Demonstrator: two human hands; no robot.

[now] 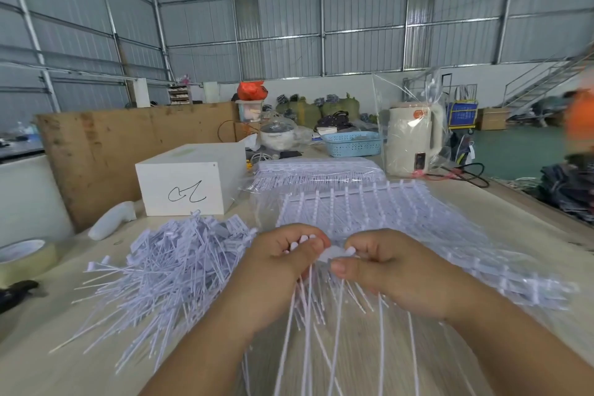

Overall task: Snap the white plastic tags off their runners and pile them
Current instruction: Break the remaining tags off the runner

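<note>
At the bench's left edge sits a roll of tape (pixel 24 255), with a white box (pixel 189 178) farther back. Next comes the pile of loose tags (pixel 180 254), heaped left of centre with their thin tails fanning toward the near edge.

Just right of the pile, the left hand (pixel 283 267) has its fingers curled round a bunch of tags, their tails hanging down below the palm. Touching it, the right hand (pixel 382 267) pinches a small white tag head (pixel 331 255) between thumb and forefinger. Both hands are clamped on plastic, close together at the middle of the bench.

Behind and to the right lie the runners (pixel 369 206), sheets of tags still joined, reaching the right edge; more wrapped sheets sit behind them, near a cream kettle (pixel 413 138).

The step in hand looks like snapping one tag free. Next it wants a short twist, then a drop onto the pile.

The break point itself is hidden by the fingers, and blur makes single tags hard to count.
</note>
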